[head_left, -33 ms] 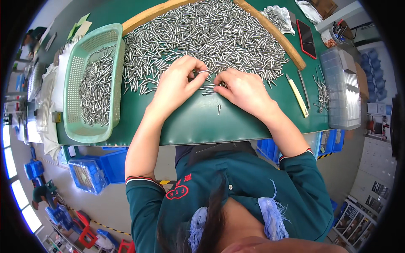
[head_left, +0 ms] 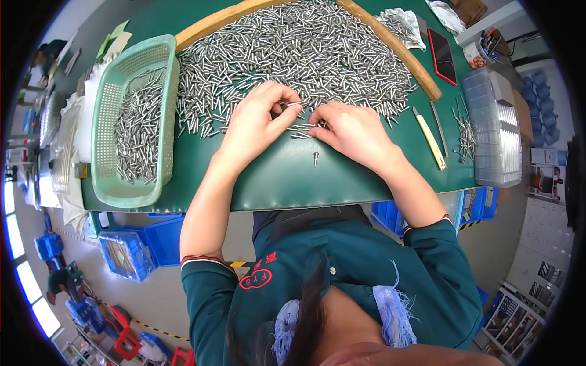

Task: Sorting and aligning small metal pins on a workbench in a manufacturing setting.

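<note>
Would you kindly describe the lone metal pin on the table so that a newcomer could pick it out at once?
On the green table, find the large pile of metal pins, then the right hand at its near edge. Between that hand and the table's front edge lies one small pin. Unlike its crowded neighbours, it lies alone on the bare green surface.
</note>
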